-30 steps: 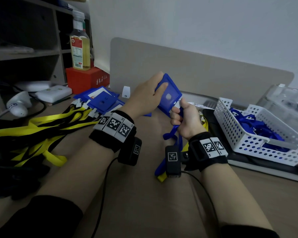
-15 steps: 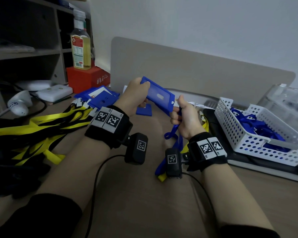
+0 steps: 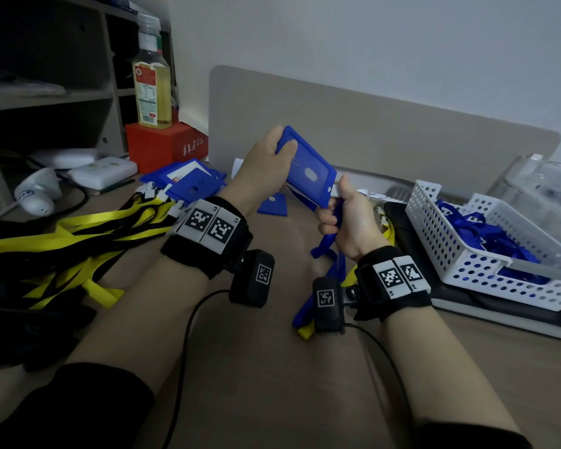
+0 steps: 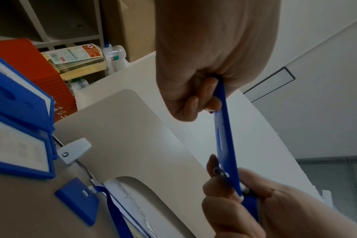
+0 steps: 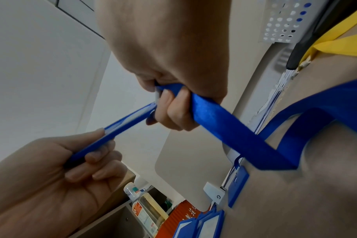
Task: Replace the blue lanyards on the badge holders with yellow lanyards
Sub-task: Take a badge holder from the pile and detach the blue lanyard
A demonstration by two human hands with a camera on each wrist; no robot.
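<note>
Badge holder (image 3: 308, 171): I am watching it being held above the desk (image 3: 272, 367), now tilted flatter than a second ago.
Left hand (image 3: 259, 170): I am seeing it gripping the holder's far end, thumb on top (fingers curled beneath).
Right hand (image 3: 347, 218): it is pinching the clip end and clutching the blue lanyard (image 3: 329, 251), which is trailing down to the desk.
Change: the holder is being turned, presenting its clip corner; I am judging unclipping as under way.
Yellow lanyards (image 3: 78, 234): lying heaped at the left, waiting.
White basket (image 3: 467, 264): holding removed blue lanyards, at the right.
</note>
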